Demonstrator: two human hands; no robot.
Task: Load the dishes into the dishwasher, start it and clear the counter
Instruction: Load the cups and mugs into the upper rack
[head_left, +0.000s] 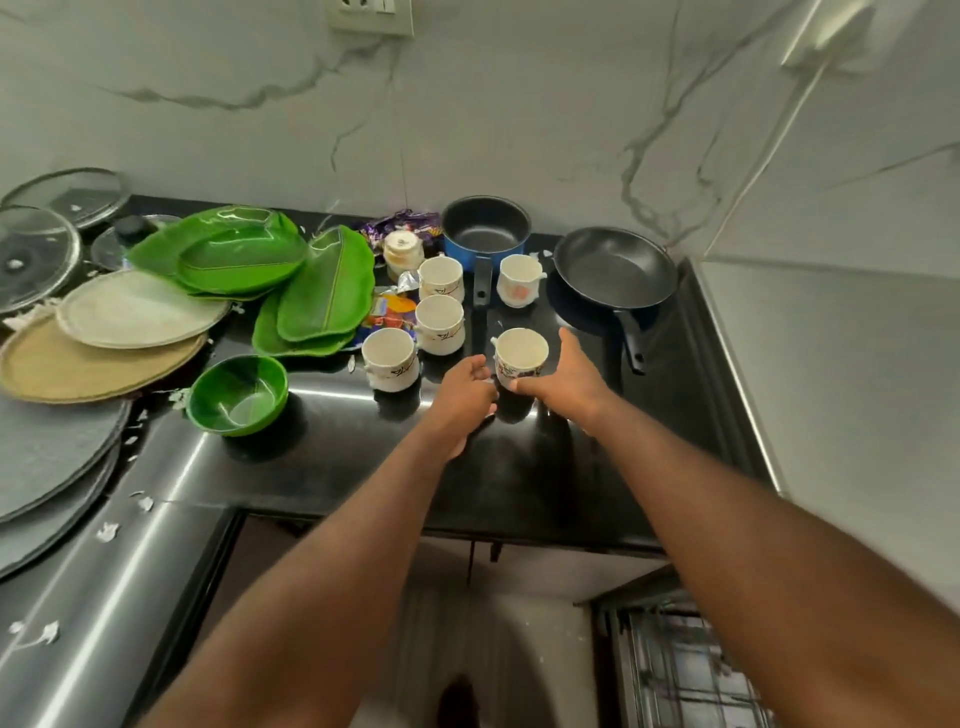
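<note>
Gripping the cup (521, 358) with right hand (569, 379); couldn't make out any hold from left hand (464, 392), curled just beside it. Could've clipped the saucepan handle (481, 283) lifting off that bench (545, 467).

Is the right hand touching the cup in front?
Touching. The head view shows the right hand with its thumb pressed across the lower front of the cup, with no gap.

Bare counter (519, 467) in front, mugs (439, 325), saucepan handle (482, 283), frying pan (615, 267) behind
</note>
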